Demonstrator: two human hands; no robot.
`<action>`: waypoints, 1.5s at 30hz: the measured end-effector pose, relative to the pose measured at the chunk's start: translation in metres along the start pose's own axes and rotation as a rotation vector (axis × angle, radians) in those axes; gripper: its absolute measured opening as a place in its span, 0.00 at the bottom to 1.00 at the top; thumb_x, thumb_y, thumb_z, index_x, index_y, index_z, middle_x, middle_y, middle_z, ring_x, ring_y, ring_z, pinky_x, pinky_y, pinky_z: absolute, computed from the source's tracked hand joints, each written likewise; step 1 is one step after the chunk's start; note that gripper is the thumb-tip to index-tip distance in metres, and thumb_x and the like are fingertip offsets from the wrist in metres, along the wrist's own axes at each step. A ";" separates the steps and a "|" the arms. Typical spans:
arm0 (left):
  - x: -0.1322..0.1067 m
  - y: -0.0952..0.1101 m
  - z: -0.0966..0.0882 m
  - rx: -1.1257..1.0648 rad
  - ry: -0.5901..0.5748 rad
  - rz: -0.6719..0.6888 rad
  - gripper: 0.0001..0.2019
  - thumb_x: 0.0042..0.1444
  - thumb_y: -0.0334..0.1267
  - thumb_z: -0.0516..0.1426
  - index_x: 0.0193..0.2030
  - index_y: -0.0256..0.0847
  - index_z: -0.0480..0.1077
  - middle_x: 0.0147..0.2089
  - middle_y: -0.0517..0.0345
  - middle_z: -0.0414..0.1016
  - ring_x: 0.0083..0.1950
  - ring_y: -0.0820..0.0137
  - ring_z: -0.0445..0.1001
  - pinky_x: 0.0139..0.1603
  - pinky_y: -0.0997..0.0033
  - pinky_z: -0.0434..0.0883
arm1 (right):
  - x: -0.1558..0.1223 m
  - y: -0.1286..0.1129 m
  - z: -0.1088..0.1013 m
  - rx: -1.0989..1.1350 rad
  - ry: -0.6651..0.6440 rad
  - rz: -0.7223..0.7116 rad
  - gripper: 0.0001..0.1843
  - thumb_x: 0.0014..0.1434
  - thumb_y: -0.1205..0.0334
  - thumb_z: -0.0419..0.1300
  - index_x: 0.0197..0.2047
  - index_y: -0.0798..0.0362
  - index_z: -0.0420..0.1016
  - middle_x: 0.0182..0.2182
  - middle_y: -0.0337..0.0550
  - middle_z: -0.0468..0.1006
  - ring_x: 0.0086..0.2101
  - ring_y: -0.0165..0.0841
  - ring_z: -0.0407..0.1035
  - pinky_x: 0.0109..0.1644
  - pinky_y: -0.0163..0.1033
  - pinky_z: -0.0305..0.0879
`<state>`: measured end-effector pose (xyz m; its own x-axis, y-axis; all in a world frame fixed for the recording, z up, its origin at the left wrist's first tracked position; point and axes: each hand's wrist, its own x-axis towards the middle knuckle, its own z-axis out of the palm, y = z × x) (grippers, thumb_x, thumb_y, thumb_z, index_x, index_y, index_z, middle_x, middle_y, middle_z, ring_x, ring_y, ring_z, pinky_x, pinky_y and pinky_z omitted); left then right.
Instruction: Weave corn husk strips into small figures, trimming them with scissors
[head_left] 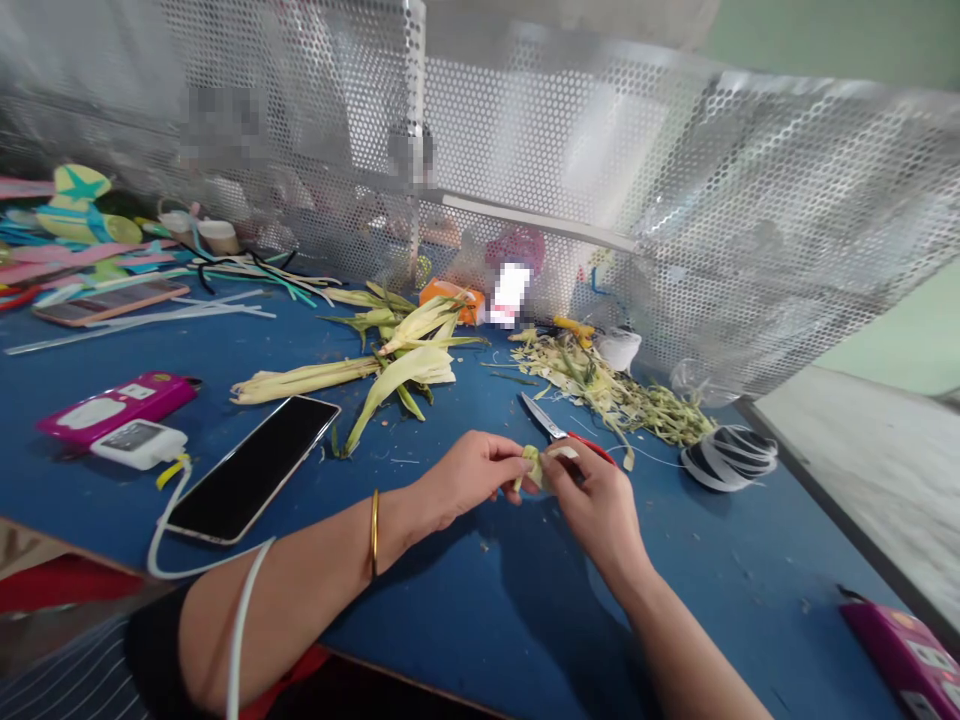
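Observation:
Both of my hands meet over the blue table (465, 620), pinching a small folded piece of pale green leaf strip (534, 466) between them. My left hand (469, 478) has its fingers closed on the strip's left side; a gold bangle (373, 533) sits on that wrist. My right hand (596, 500) grips the strip's right side with thumb and fingers. Red-handled scissors (551, 425) lie on the table just behind my right hand.
A bundle of long pale leaves (390, 360) lies behind my hands, and a heap of leaf trimmings (622, 395) at the right. A black phone (251, 468) with a white cable, a white power bank (139, 443), a pink case (112, 405) and a coil of white band (731, 457) lie around. A perforated metal screen (600, 180) walls the back.

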<state>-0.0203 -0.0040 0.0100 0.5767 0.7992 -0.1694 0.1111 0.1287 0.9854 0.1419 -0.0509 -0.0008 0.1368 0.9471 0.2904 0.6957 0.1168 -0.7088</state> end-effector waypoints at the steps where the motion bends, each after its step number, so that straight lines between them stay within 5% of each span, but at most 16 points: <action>1: 0.000 -0.001 0.001 0.006 0.014 -0.007 0.09 0.52 0.38 0.59 0.33 0.35 0.78 0.31 0.54 0.80 0.26 0.75 0.70 0.26 0.77 0.62 | 0.000 0.000 0.002 0.079 -0.022 0.040 0.12 0.59 0.55 0.57 0.26 0.49 0.71 0.20 0.37 0.72 0.23 0.32 0.63 0.29 0.36 0.56; 10: 0.004 0.002 0.000 -0.092 0.213 -0.042 0.06 0.50 0.34 0.61 0.28 0.34 0.77 0.25 0.56 0.76 0.23 0.77 0.66 0.29 0.76 0.64 | 0.002 -0.002 0.001 0.359 -0.028 0.160 0.14 0.58 0.49 0.59 0.31 0.52 0.71 0.20 0.35 0.68 0.22 0.28 0.59 0.25 0.34 0.55; 18: 0.003 0.003 0.000 -0.117 0.202 -0.022 0.04 0.50 0.32 0.60 0.27 0.34 0.74 0.24 0.57 0.75 0.24 0.77 0.67 0.30 0.75 0.64 | 0.004 -0.011 -0.009 0.586 -0.057 0.180 0.14 0.50 0.53 0.66 0.36 0.52 0.80 0.23 0.39 0.74 0.25 0.31 0.65 0.31 0.36 0.63; 23: 0.004 -0.002 0.003 -0.134 0.229 -0.002 0.09 0.48 0.32 0.63 0.34 0.38 0.67 0.21 0.62 0.73 0.22 0.76 0.68 0.27 0.76 0.64 | 0.004 -0.009 -0.003 0.511 0.093 0.020 0.09 0.53 0.55 0.64 0.26 0.51 0.78 0.33 0.44 0.79 0.37 0.36 0.70 0.41 0.39 0.66; 29: 0.003 -0.005 0.005 -0.106 0.194 0.023 0.11 0.50 0.33 0.63 0.35 0.40 0.63 0.20 0.65 0.71 0.22 0.75 0.69 0.26 0.77 0.65 | 0.002 -0.006 0.003 0.614 0.045 0.163 0.09 0.53 0.55 0.65 0.33 0.51 0.75 0.22 0.34 0.72 0.23 0.28 0.64 0.30 0.34 0.62; 45: 0.005 -0.001 0.007 -0.214 0.205 -0.121 0.10 0.50 0.21 0.59 0.28 0.38 0.63 0.18 0.62 0.71 0.20 0.77 0.69 0.24 0.78 0.66 | 0.001 -0.003 0.006 0.432 0.002 0.104 0.10 0.55 0.54 0.62 0.29 0.52 0.75 0.24 0.37 0.72 0.25 0.29 0.61 0.30 0.34 0.59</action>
<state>-0.0121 -0.0039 0.0076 0.3921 0.8694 -0.3008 -0.0167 0.3336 0.9426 0.1358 -0.0480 -0.0023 0.1920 0.9598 0.2045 0.3198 0.1359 -0.9377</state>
